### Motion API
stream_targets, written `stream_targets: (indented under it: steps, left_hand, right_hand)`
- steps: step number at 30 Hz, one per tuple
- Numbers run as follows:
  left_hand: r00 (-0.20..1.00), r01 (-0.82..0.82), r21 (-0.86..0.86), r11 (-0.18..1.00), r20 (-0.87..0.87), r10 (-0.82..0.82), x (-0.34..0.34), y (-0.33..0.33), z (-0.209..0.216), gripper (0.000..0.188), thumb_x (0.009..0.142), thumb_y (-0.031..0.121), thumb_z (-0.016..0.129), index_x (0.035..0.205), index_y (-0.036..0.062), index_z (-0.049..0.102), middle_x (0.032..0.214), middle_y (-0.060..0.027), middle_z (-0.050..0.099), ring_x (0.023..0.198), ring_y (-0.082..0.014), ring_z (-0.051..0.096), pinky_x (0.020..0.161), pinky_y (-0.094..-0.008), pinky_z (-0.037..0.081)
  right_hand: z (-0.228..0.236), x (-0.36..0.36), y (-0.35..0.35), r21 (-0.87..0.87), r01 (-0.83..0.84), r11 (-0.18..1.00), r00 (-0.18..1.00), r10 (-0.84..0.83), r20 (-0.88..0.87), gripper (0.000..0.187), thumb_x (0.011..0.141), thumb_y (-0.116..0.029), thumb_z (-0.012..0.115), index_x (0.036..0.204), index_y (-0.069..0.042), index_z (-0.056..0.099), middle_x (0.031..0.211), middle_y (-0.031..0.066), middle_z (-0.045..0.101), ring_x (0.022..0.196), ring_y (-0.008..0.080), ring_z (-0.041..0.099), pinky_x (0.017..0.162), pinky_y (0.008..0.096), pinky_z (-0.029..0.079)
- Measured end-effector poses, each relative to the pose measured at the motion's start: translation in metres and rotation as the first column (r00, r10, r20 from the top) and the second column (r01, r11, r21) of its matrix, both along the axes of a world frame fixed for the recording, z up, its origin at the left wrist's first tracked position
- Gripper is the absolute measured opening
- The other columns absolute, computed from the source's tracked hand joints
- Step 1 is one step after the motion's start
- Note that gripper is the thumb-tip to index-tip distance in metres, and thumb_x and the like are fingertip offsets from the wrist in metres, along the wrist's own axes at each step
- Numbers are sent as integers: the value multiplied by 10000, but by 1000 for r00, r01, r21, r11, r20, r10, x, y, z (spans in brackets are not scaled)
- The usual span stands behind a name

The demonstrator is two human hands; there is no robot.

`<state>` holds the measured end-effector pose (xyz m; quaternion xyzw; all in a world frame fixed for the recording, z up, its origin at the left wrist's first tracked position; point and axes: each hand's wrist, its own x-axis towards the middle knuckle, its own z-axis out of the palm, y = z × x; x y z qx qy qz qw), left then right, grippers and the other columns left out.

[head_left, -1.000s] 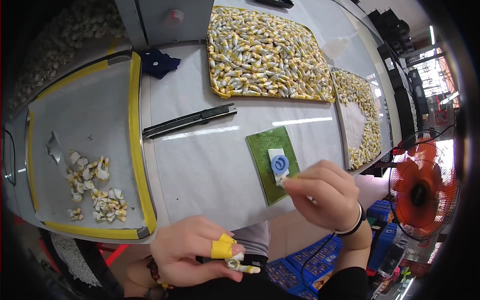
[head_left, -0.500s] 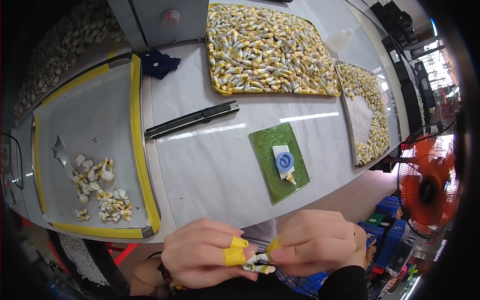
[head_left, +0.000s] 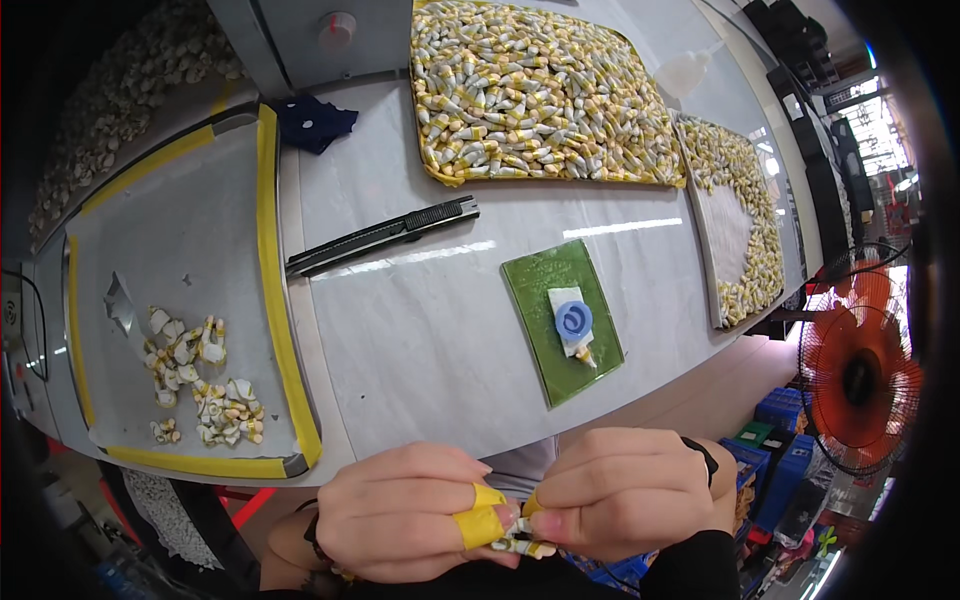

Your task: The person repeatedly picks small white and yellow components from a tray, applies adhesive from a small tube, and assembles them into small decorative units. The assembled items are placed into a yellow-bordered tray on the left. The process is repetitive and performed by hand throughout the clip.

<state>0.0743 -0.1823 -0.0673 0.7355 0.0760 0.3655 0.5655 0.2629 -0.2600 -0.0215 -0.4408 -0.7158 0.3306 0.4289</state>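
Note:
At the table's near edge, my left hand (head_left: 400,515) and my right hand (head_left: 625,495) meet with fingers pinched together. Yellow tape wraps fingers of both hands. Between the fingertips are small white pieces with yellow bands (head_left: 524,547); the left fingers hold them from one side, and the right thumb and forefinger pinch them from the other. Their exact kind is unclear, and the fingers partly hide them. Beyond the hands lies a green slab (head_left: 532,285), bearing a white pad, a round blue piece (head_left: 574,321) and one small banded piece (head_left: 587,359).
At left, a tape-edged tray (head_left: 268,250) holds a small heap of white pieces (head_left: 205,385). A black box cutter (head_left: 385,236) and a dark blue cloth (head_left: 315,123) lie beside it. Full trays of banded pieces (head_left: 540,95) stand at the back and right. An orange fan (head_left: 858,375) is at right.
Both hands keep their pinch at nearly the same place; the right hand has turned slightly, and its wrist now shows a black band. The view has shifted a little.

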Motion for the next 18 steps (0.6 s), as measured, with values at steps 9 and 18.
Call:
stream_targets:
  steps: [9,18]
  left_hand:
    - [995,-33,-70,997,87,39,3,-3,0,251,607,54,816,766,-10,632,773,-100,642,718,-257,628,639,-328,555]
    - [999,-9,-77,997,52,13,4,-5,-2,307,609,93,825,828,8,627,790,-92,636,729,-239,629,648,-322,554]
  right_hand:
    - [-4,0,-1,54,-17,998,1000,16,6,142,699,68,693,749,31,566,764,151,625,611,242,613,512,313,515]
    - [0,1,-7,42,23,999,998,-25,54,196,674,36,722,811,5,585,785,133,636,607,241,615,531,310,524]
